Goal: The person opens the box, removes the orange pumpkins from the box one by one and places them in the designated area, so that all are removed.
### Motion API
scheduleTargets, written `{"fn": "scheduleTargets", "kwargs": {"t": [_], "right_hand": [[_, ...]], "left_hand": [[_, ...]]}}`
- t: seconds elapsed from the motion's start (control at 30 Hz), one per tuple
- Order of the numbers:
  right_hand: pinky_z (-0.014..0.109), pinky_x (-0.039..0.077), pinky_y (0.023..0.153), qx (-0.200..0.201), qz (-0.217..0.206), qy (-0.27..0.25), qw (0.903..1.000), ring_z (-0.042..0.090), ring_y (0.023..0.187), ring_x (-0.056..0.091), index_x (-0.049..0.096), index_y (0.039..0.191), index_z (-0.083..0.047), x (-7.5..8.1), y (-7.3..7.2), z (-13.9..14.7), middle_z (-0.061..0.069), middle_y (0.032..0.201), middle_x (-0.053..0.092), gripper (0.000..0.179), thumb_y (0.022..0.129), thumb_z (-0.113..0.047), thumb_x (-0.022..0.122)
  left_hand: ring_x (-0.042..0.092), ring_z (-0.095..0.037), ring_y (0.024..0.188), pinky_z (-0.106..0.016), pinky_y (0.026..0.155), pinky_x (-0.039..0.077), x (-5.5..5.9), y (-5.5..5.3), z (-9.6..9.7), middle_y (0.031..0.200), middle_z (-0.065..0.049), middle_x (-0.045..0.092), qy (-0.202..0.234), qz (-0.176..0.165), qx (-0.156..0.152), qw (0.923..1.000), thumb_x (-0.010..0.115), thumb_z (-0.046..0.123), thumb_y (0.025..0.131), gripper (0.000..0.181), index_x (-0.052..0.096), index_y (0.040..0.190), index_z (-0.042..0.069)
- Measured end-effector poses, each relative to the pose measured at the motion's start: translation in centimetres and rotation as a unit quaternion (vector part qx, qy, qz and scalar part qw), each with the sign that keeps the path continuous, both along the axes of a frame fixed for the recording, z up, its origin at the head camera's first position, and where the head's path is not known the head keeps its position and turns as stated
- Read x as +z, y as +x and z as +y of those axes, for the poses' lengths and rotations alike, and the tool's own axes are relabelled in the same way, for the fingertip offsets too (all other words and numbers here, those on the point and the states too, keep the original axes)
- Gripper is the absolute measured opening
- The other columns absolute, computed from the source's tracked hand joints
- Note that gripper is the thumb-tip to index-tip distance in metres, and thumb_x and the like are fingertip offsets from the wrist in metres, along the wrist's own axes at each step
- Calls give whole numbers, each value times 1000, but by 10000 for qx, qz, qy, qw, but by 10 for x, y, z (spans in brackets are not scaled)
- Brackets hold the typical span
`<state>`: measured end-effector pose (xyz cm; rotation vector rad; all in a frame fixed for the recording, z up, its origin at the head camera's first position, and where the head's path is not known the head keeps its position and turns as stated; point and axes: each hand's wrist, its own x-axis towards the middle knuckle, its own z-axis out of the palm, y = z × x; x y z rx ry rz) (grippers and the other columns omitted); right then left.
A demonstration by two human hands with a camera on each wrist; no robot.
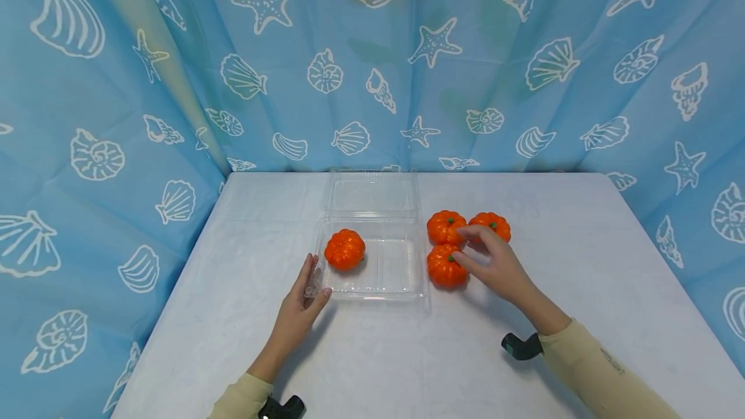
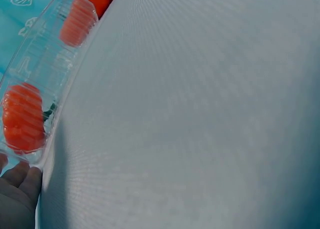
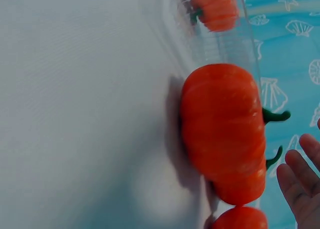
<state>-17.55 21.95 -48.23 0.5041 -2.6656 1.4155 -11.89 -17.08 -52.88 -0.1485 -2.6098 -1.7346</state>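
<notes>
A clear plastic clamshell container (image 1: 401, 267) lies on the table with its lid (image 1: 372, 196) folded back. One small orange toy pumpkin (image 1: 345, 249) sits in its left part. My left hand (image 1: 298, 315) holds the container's front left corner, thumb at the front and fingers along the side. Three more pumpkins cluster just right of the container: a front one (image 1: 445, 268), a back one (image 1: 445, 227) and a right one (image 1: 491, 222). Above them hovers my right hand (image 1: 502, 267), thumb and fingers spread, holding nothing. In the right wrist view its fingers (image 3: 297, 174) are apart from the green stems.
A white cloth covers the table (image 1: 233, 231). Behind and at both sides hangs a blue curtain (image 1: 378, 108) with white shells and starfish. Each wrist carries a black camera, one at the left (image 1: 282, 408) and one at the right (image 1: 522, 346).
</notes>
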Motion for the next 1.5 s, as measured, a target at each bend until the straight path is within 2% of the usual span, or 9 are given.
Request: {"fn": "scheduleTargets", "kwargs": {"t": [0.27, 0.47, 0.57, 0.7, 0.8, 0.93, 1.27, 1.5], "right_hand": [[60, 52, 99, 95, -103, 249, 9996, 33, 116, 57, 57, 133, -10, 11, -10, -21, 13, 132, 60, 46, 93, -23, 75], [55, 53, 100, 295, -207, 291, 9989, 33, 121, 59, 58, 132, -11, 16, -19, -36, 9, 133, 59, 45, 94, -28, 75], [54, 53, 101, 393, -124, 340, 9986, 34, 123, 58, 58, 132, -13, 21, -24, -42, 7, 135, 58, 43, 95, -27, 74], [55, 52, 101, 633, 19, 473, 9969, 36, 122, 58, 59, 132, -13, 29, -32, -52, 6, 134, 59, 43, 94, -27, 73], [56, 52, 101, 841, -38, 566, 9948, 36, 121, 59, 60, 133, -14, 34, -37, -60, 5, 134, 60, 44, 93, -28, 74], [55, 51, 102, 1037, -89, 703, 9921, 32, 122, 58, 59, 134, -16, 34, -44, -71, 2, 134, 60, 45, 94, -32, 73], [44, 52, 104, 1394, 42, 739, 9875, 24, 120, 59, 60, 132, -16, 38, -61, -102, -1, 130, 61, 44, 94, -31, 75], [38, 52, 104, 1512, -156, 857, 9847, 20, 121, 58, 60, 134, -16, 43, -70, -118, -1, 132, 60, 44, 94, -29, 74]], "left_hand": [[29, -26, 152, -44, 113, 38, -1, 0, -1, 167, -2, 28, -11, 31, 13, 10000, 67, 21, 100, 82, 18, 164, 14], [29, -25, 151, -42, 113, 38, -1, 0, 0, 167, 0, 28, -27, -5, 22, 10000, 67, 21, 100, 81, 18, 165, 17], [29, -25, 152, -42, 113, 38, -2, -1, -1, 167, 0, 27, -50, 13, 5, 10000, 67, 22, 100, 81, 18, 165, 17], [29, -25, 151, -42, 113, 38, -2, -2, -1, 167, 0, 28, -53, 63, -6, 10000, 67, 22, 100, 81, 19, 164, 18], [30, -25, 151, -42, 113, 38, -2, -2, -1, 167, 0, 28, -68, 92, 0, 9999, 67, 22, 100, 81, 19, 164, 18], [30, -25, 151, -43, 112, 40, -1, -1, 0, 166, 0, 28, -71, 85, 7, 9999, 67, 24, 100, 81, 19, 164, 16], [31, -25, 151, -44, 111, 41, -1, 0, 0, 166, 0, 29, -56, 81, 33, 9999, 68, 23, 100, 81, 19, 164, 17], [31, -25, 151, -43, 112, 40, -3, -1, 0, 166, -1, 29, -3, 108, 9, 9999, 67, 22, 100, 81, 19, 164, 16]]}}
